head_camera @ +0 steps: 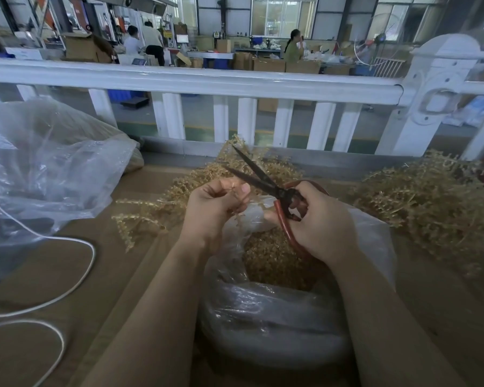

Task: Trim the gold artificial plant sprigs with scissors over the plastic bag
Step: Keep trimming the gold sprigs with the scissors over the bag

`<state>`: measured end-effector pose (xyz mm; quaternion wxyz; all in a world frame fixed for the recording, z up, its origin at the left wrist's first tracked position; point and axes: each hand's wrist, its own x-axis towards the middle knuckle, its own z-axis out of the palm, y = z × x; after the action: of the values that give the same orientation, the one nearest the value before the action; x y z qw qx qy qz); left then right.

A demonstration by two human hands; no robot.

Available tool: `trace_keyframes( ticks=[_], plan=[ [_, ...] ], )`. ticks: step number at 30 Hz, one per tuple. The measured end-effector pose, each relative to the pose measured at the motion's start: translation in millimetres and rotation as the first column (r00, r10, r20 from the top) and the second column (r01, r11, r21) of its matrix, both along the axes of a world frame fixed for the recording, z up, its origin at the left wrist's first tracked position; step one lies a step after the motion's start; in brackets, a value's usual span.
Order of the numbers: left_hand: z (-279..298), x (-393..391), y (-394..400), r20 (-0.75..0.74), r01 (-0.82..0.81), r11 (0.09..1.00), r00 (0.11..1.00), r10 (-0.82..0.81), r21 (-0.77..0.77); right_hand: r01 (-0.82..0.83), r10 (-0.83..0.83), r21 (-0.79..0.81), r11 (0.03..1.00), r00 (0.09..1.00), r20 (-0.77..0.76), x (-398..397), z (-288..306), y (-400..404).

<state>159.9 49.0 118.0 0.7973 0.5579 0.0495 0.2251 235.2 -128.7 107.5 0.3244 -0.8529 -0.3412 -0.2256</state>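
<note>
My left hand [213,208] pinches a gold sprig [151,208] whose fronds trail off to the left over the table. My right hand [316,222] grips the red handles of dark-bladed scissors [257,174]. Their blades stand apart and point up-left, just above my left thumb. Below both hands a clear plastic bag [268,322] sits open, with gold trimmings [274,261] heaped inside it.
A heap of gold sprigs [430,208] lies at the right and more lie behind my hands. A large clear bag [48,174] bulges at the left, and a white cord [76,275] loops across the brown table [118,275]. A white railing [196,82] runs along the far edge.
</note>
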Motion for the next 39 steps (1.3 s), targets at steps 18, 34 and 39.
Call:
trace_keyframes(
  ticks=[18,34,39],
  plan=[
    [-0.3,-0.4,-4.2,0.022,0.159,0.987,0.987,-0.159,-0.002,0.022,-0.021,-0.093,0.995,1.000,0.005,4.3,-3.1,-0.8],
    [-0.3,-1.9,-3.5,0.047,0.194,0.981,0.980,-0.193,-0.022,0.079,-0.078,-0.098,0.992,0.997,0.020,-2.7,4.3,-2.6],
    [0.7,-2.0,-2.2,0.060,0.165,0.986,0.984,-0.165,-0.004,0.084,-0.083,-0.089,0.992,0.996,0.007,-2.8,3.8,-3.5]
  ],
)
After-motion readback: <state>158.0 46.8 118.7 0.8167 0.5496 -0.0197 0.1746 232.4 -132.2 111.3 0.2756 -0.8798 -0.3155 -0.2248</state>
